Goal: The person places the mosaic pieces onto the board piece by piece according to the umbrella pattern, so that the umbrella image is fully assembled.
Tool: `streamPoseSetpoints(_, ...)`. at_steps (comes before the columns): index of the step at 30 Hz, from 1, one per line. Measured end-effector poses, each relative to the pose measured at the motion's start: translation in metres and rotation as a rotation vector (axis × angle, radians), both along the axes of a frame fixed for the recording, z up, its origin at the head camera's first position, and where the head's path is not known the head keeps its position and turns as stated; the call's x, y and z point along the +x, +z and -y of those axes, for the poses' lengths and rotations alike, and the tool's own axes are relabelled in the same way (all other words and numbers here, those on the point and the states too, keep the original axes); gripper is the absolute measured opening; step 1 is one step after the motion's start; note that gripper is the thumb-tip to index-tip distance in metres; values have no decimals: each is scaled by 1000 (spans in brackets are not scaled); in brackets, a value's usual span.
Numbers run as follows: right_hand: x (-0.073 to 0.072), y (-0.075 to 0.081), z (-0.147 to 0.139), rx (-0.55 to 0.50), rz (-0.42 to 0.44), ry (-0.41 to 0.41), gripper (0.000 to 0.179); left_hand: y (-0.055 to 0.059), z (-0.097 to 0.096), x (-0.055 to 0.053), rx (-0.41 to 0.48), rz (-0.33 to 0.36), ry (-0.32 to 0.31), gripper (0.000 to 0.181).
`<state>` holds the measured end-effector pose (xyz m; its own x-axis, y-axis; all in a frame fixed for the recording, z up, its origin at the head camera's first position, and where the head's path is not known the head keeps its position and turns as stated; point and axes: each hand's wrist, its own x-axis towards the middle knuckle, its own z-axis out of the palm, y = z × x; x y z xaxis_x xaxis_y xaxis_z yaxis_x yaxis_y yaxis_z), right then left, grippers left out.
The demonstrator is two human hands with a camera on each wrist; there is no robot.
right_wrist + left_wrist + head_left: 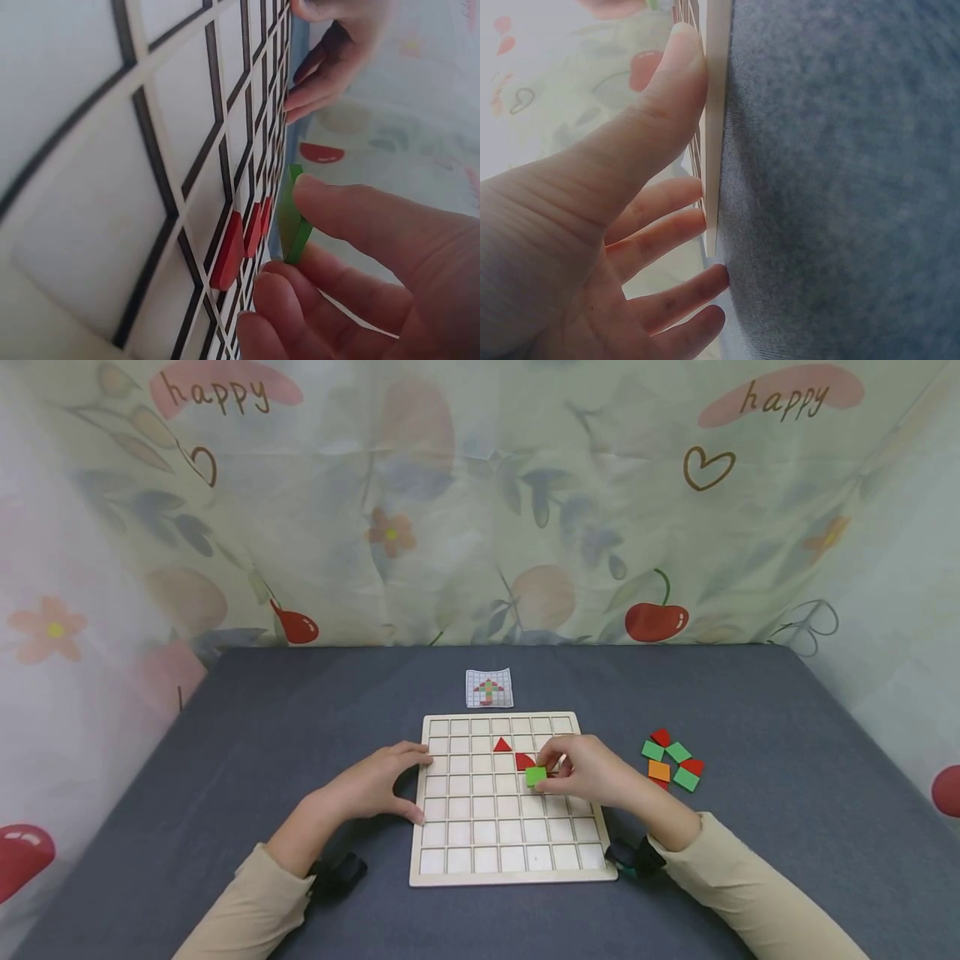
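A pale wooden grid board lies flat on the table. My right hand pinches a green square tile between thumb and fingers, just over the board; the right wrist view shows the tile tilted, apart from the grid. A red triangle and a red piece with a curved edge sit in grid cells near the pinched tile. At the board's left side, my left hand touches the edge with spread fingers and thumb. The left wrist view shows its thumb against the board.
To the board's right lies a loose group of tiles: green ones, red ones and an orange one. A small card with a printed grid pattern lies behind the board. A patterned curtain hangs behind the dark table.
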<state>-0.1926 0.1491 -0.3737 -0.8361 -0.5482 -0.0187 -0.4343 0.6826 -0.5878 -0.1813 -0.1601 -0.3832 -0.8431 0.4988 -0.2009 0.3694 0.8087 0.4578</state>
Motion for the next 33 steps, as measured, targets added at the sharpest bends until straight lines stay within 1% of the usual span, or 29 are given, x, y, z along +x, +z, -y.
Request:
streamPoseSetpoints(13,-3,-4,11,79,-11,-27,20,1,0,1,-4,0,2,79)
streamPoseSetpoints(15,-3,-4,12,83,-6,-35,20,1,0,1,1,6,9,79)
streamPoseSetpoints(18,-3,-4,13,90,6,-49,20,1,0,1,-7,-2,-2,79)
streamPoseSetpoints(21,-4,-5,14,96,16,-59,20,1,0,1,-6,2,3,80)
streamPoseSetpoints(23,-4,-4,14,100,17,-61,21,1,0,0,-10,-5,-3,80)
streamPoseSetpoints(33,-3,-3,15,96,31,-64,20,1,0,0,-1,4,5,80)
